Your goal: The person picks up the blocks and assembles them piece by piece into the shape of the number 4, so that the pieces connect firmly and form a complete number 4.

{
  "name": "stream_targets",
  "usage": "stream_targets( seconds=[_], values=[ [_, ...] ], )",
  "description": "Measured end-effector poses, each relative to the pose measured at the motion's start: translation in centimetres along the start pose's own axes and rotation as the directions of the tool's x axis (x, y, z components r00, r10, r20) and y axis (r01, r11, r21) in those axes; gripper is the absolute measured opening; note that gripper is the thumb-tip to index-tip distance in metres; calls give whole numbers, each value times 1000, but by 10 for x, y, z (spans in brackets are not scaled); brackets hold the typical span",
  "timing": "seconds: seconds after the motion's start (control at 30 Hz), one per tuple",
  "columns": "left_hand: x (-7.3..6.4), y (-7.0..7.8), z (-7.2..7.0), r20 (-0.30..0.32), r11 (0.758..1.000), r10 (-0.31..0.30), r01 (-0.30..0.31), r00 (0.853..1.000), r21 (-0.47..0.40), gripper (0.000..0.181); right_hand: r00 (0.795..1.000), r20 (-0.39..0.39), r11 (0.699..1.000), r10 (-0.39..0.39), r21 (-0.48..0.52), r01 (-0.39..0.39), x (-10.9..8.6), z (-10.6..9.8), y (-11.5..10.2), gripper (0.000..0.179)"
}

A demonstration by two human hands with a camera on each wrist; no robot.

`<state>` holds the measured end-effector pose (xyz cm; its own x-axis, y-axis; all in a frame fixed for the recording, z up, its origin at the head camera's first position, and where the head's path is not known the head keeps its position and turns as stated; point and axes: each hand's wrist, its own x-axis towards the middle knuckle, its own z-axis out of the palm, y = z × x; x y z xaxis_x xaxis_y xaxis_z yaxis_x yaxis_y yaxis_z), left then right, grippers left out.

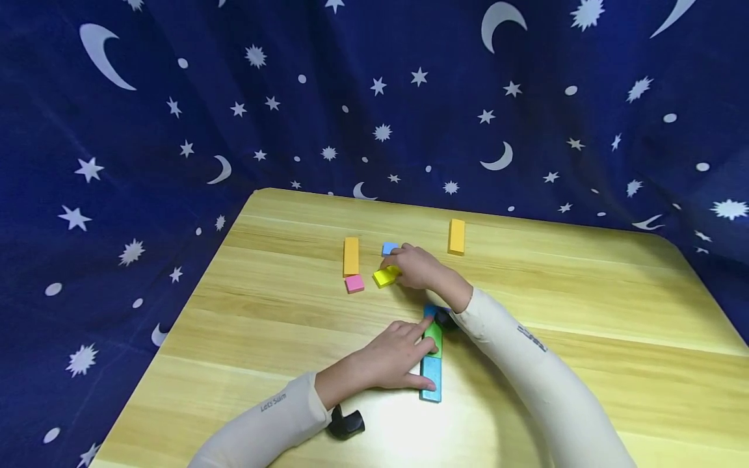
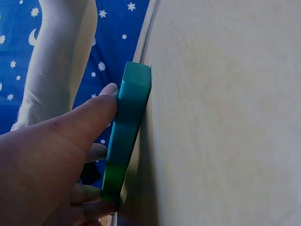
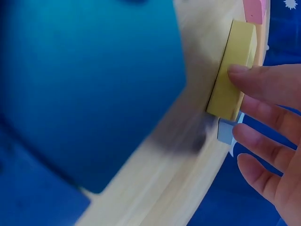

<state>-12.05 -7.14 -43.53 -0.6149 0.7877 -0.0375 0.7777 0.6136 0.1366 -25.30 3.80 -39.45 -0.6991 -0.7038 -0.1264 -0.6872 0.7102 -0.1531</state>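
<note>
A row of blocks lies end to end near the middle of the table: a light blue block [image 1: 431,374] nearest, a green block [image 1: 433,335] in the middle and a darker blue block [image 1: 430,311] at the far end. My left hand [image 1: 389,357] rests along this row with spread fingers, its thumb on the light blue block. Farther out, my right hand [image 1: 417,266] pinches a yellow block [image 3: 233,70] between thumb and index finger, the other fingers loose. In the right wrist view a large blurred blue block end [image 3: 94,84] fills the left side.
An orange block [image 1: 351,256] lies left of the yellow one, with a pink block [image 1: 354,284] at its near end. A small blue block [image 1: 389,249] sits just beyond the right hand. Another orange block [image 1: 456,236] lies farther back. A star-patterned curtain [image 1: 351,97] hangs behind the table.
</note>
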Motion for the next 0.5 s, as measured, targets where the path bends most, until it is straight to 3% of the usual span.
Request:
stream_targets(
  seconds=[0.17, 0.27, 0.37, 0.5],
  values=[
    [0, -2, 0, -8, 1000, -1, 1, 1000, -2, 58, 999, -11, 1000, 30, 5, -30, -2, -5, 5, 34],
    [0, -2, 1, -8, 1000, 1, -1, 1000, 0, 58, 992, -64, 994, 108, 36, -106, -6, -10, 20, 35],
    [1, -1, 1, 2, 1000, -5, 5, 1000, -7, 58, 968, -109, 973, 225, 67, -219, -13, -14, 42, 36],
    [0, 0, 2, 13, 1000, -12, 12, 1000, -12, 59, 923, -108, 928, 371, 92, -362, -20, -12, 72, 41]
  ],
)
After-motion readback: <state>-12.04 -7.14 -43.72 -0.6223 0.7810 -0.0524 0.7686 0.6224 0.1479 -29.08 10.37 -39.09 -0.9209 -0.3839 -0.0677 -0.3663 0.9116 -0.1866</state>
